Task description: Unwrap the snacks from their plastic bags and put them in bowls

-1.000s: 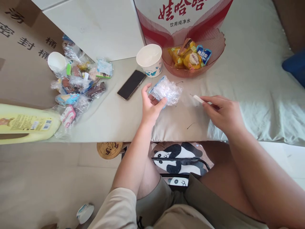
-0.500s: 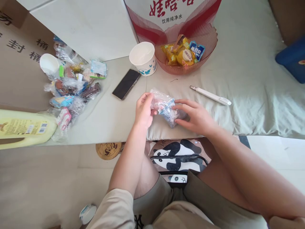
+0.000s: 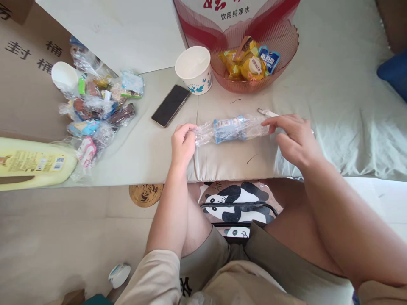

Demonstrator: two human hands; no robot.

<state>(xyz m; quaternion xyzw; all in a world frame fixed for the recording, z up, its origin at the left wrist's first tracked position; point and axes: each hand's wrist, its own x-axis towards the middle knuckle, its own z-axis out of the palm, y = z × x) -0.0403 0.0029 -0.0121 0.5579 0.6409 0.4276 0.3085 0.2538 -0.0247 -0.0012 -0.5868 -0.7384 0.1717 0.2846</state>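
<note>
A small blue snack packet [image 3: 230, 128] with a white barcode label lies across the space between my hands, wrapped in clear plastic film [image 3: 257, 128] that is drawn out at both ends. My left hand [image 3: 183, 146] pinches the bunched left end of the film between thumb and fingers. At the other end, my right hand [image 3: 295, 139] grips the film at its fingertips. Partly hidden behind the right hand is a slim white pen-like tool [image 3: 268, 112] with a dark tip. The packet sits just over the pale green cloth-covered surface [image 3: 222, 165].
A phone [image 3: 171, 105], a white paper cup [image 3: 194, 70] and a pink glass bowl [image 3: 254, 81] of snacks stand behind my hands. Film-wrapped snacks [image 3: 95, 106] are heaped at left, beside a yellow jug [image 3: 38, 163]. The surface's front edge runs above my knees.
The packet, bunched up between my hands before, is now stretched out lengthwise in its film. My right hand has moved right and closed on the film's end; my left hand has shifted slightly left.
</note>
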